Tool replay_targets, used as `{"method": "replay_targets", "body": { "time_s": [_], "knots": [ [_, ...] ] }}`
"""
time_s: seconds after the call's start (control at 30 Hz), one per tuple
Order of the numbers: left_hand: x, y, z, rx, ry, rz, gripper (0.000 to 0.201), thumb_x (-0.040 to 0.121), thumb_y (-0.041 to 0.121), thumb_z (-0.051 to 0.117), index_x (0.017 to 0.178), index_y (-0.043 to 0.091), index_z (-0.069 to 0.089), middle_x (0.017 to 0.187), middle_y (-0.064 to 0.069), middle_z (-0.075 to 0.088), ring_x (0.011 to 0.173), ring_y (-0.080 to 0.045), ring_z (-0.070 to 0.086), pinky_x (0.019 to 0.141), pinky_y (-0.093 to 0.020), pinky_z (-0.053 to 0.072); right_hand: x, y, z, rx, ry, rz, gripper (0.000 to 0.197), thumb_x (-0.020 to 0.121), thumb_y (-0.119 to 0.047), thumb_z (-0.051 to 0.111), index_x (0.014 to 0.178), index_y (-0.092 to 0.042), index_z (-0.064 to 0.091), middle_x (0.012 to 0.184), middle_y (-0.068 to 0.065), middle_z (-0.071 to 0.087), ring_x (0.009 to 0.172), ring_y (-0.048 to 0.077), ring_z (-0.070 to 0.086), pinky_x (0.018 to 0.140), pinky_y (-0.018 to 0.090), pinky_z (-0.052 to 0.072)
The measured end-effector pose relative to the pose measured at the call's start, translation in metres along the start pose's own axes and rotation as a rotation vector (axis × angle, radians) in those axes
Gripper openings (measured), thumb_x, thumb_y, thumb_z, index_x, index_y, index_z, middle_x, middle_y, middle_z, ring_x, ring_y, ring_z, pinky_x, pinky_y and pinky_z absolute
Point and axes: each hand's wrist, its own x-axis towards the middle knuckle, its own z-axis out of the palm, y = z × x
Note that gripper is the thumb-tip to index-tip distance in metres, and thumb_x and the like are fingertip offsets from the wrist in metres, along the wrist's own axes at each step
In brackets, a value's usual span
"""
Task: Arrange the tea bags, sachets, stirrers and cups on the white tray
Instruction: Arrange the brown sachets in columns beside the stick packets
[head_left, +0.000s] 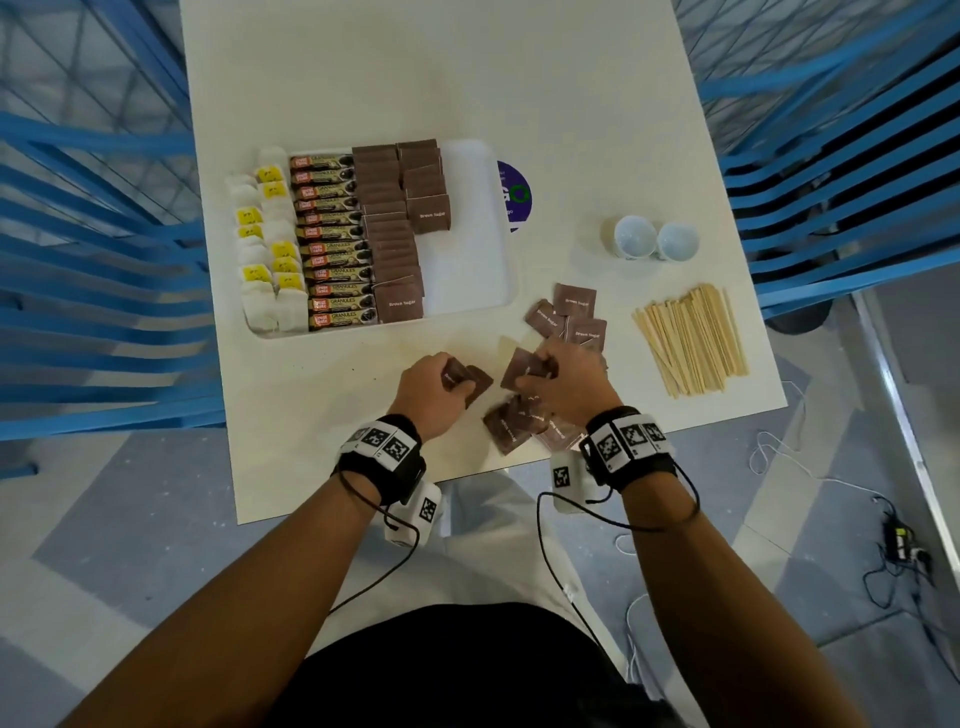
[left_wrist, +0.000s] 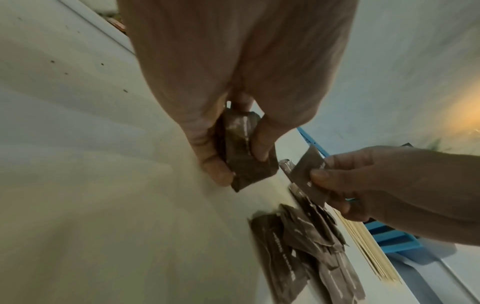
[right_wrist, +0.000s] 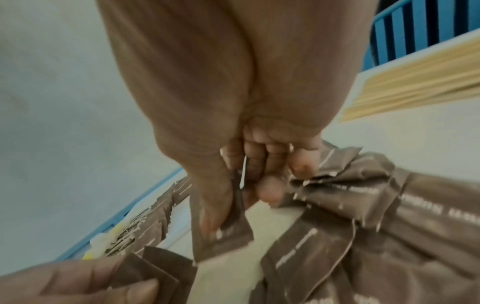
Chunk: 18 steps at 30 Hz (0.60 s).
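My left hand (head_left: 439, 387) grips a small stack of brown sugar sachets (left_wrist: 242, 153) just above the table near its front edge. Beside it, my right hand (head_left: 558, 382) pinches one brown sachet (right_wrist: 221, 232) between thumb and fingers over a loose pile of sachets (head_left: 511, 423). The white tray (head_left: 467, 270) lies further back on the left, holding tea bags (head_left: 265, 244), granule sticks (head_left: 332, 239) and rows of brown sugar sachets (head_left: 395, 228). Wooden stirrers (head_left: 693, 340) lie in a heap at the right. Two white cups (head_left: 654, 240) stand behind them.
Several more brown sachets (head_left: 569, 314) lie between the tray and the stirrers. A purple round sticker (head_left: 514, 195) shows beside the tray's right edge. Blue slatted chairs (head_left: 88, 270) flank the table on both sides. Cables lie on the floor at the right.
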Motion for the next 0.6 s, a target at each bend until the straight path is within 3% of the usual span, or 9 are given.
{"method": "replay_targets", "body": {
  "time_s": [0.07,0.13,0.23,0.3,0.5,0.6],
  "knots": [
    [-0.003,0.001,0.005,-0.002,-0.047,0.007,0.013,0.091,0.021,0.073,0.094,0.013,0.064,0.098,-0.004,0.068,0.090,-0.020,0.059,0.074,-0.023,0.040,-0.004,0.003,-0.002,-0.104,-0.115,-0.023,0.019,0.083,-0.024,0.079,0.087,-0.020,0.061,0.082,-0.006,0.060,0.074,0.009,0.057,0.060,0.017,0.035],
    [-0.007,0.000,0.010,-0.051,-0.046,0.002,0.012,0.090,0.019,0.074,0.093,0.014,0.063,0.092,0.002,0.067,0.088,-0.018,0.060,0.066,-0.012,0.040,-0.008,0.006,0.003,-0.220,-0.158,-0.071,0.018,0.081,-0.021,0.080,0.091,-0.016,0.065,0.092,-0.003,0.059,0.085,0.016,0.058,0.067,0.021,0.039],
    [-0.009,0.001,0.014,-0.088,-0.013,-0.005,0.013,0.090,0.018,0.075,0.092,0.016,0.062,0.088,0.005,0.066,0.084,-0.015,0.060,0.060,-0.004,0.038,-0.012,0.010,0.015,-0.311,-0.119,-0.166,0.030,0.078,-0.018,0.082,0.104,-0.012,0.067,0.115,0.003,0.052,0.099,0.022,0.055,0.084,0.032,0.049],
    [-0.009,0.001,0.014,-0.084,-0.014,-0.002,0.013,0.090,0.019,0.074,0.092,0.016,0.062,0.090,0.004,0.066,0.085,-0.015,0.060,0.061,-0.005,0.037,-0.014,0.012,0.019,-0.313,-0.080,-0.197,0.035,0.078,-0.015,0.081,0.110,-0.011,0.067,0.122,0.006,0.049,0.101,0.024,0.056,0.086,0.033,0.049],
    [-0.007,0.002,0.012,-0.089,-0.013,-0.014,0.013,0.090,0.019,0.074,0.095,0.015,0.063,0.095,0.000,0.069,0.088,-0.018,0.063,0.069,-0.017,0.041,-0.009,0.012,0.020,-0.304,-0.075,-0.201,0.033,0.080,-0.009,0.079,0.110,-0.010,0.065,0.120,0.005,0.050,0.095,0.017,0.049,0.081,0.026,0.041],
    [-0.006,0.004,0.009,-0.105,0.001,-0.027,0.012,0.091,0.018,0.073,0.096,0.016,0.063,0.095,0.002,0.068,0.088,-0.016,0.061,0.065,-0.009,0.039,-0.003,0.011,0.017,-0.220,-0.053,-0.189,0.028,0.077,-0.006,0.081,0.100,-0.011,0.064,0.112,0.001,0.053,0.096,0.020,0.055,0.085,0.033,0.049]
  ]
}}
